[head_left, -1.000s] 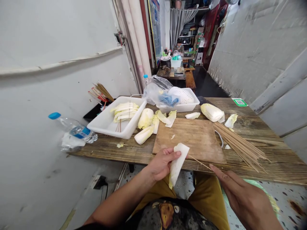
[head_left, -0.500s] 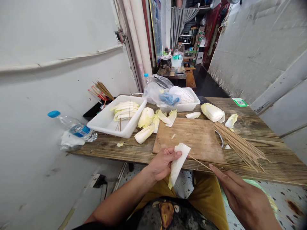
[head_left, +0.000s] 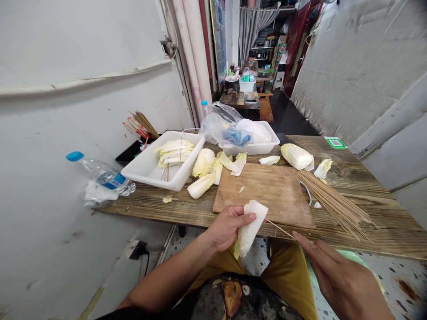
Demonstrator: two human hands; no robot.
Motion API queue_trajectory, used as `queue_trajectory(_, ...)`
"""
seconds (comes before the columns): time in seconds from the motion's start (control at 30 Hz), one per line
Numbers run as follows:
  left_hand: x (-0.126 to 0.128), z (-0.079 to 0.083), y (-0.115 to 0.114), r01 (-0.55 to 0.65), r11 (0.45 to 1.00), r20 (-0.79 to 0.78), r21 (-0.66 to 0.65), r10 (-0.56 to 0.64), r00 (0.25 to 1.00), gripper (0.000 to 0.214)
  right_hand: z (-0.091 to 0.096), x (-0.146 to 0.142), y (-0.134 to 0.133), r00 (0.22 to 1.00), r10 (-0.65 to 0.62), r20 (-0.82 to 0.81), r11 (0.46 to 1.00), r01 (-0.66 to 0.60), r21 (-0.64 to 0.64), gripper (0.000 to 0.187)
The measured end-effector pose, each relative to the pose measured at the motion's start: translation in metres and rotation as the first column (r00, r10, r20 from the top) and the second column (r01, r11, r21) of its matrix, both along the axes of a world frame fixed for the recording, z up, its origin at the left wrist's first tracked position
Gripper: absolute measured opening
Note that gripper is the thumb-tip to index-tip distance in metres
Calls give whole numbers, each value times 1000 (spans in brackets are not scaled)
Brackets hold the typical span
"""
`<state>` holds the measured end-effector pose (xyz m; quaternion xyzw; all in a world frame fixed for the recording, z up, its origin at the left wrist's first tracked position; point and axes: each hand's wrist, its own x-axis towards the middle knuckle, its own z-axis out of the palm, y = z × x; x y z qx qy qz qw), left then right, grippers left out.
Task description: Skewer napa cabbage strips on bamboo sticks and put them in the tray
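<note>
My left hand (head_left: pixel 230 226) is closed on a pale cabbage leaf (head_left: pixel 251 229), thumb on its face, just off the near edge of the cutting board (head_left: pixel 260 189). From the leaf's right side a thin wooden skewer (head_left: pixel 280 228) runs to my right hand (head_left: pixel 336 266), whose fingers are closed on its other end. How deep the tip sits in the leaf is hidden. A bundle of skewers (head_left: pixel 333 204) lies on the table right of the board. In the white tray (head_left: pixel 160 180) at left are skewered cabbage leaves (head_left: pixel 176 151).
Cabbage pieces (head_left: pixel 201 185) and loose leaves lie left of the board, with a cabbage half (head_left: pixel 295 155) behind it. A second white tray (head_left: pixel 256 149) holds plastic bags and foam netting. A water bottle (head_left: pixel 111 180) leans at the table's left end. A person (head_left: pixel 251 62) sits far back.
The leaf in my left hand has shifted slightly right and turned a little. My right hand and the skewer have moved slightly with it; both holds stay the same.
</note>
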<state>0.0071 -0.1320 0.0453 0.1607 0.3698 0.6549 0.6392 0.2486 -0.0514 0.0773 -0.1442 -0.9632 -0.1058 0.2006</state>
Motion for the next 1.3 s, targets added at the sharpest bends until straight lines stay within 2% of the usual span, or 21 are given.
queue_trajectory(0.2, 0, 0, 1, 27, 1000, -20, -5, -27, 999, 41, -4, 9, 5, 998, 27, 49, 1000, -26, -16, 65)
queue_trajectory(0.4, 0, 1, 1, 58, 998, -22, 3, -58, 998, 40, -4, 11, 7, 998, 58, 33, 994, -54, -100, 58)
queue_trajectory(0.77, -1, 5, 0, 105, 994, -68, -20, -106, 992, 46, -4, 12, 9, 996, 69, 57, 989, -61, -133, 47)
queue_trajectory(0.9, -1, 3, 1, 114, 993, -61, -19, -115, 991, 46, -4, 11, 9, 995, 89, 33, 981, -82, -176, 46)
queue_trajectory(1.1, 1, 7, -1, 146, 989, -48, -30, -148, 988, 47, 2, -1, 3, 995, 90, -41, 943, -99, -319, 35)
queue_trajectory(1.2, 2, 10, -1, 142, 989, -60, -34, -143, 988, 46, 5, -8, 0, 991, 68, -117, 946, -102, -309, 31)
queue_trajectory(1.3, 3, 11, 0, 150, 988, -59, -36, -152, 987, 46, 7, -12, -2, 991, 69, -114, 958, -98, -269, 31)
